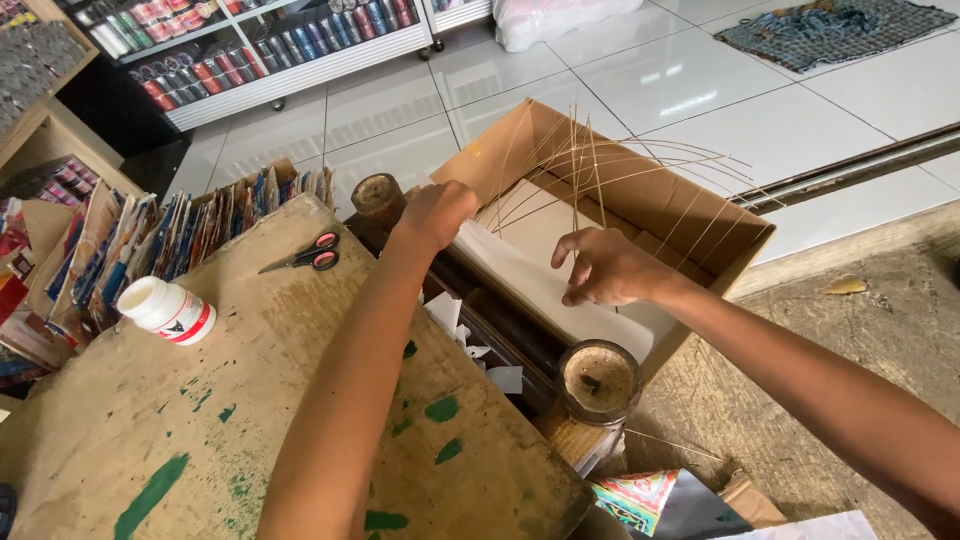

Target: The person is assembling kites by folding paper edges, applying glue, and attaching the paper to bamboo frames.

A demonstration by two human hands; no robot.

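Right hand (600, 268) beside thin sticks (600, 175)

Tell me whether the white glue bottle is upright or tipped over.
Tipped over: the white glue bottle lies on its side on the wooden table.

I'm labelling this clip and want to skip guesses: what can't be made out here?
Head view only:
- Left hand: closed with its back to the camera, so what its grip holds is hidden.
- Right hand: fingertips curl under; contact with the thin sticks unclear.
- Cardboard box: floor hidden by white sheet.
- Bottle: label too small.
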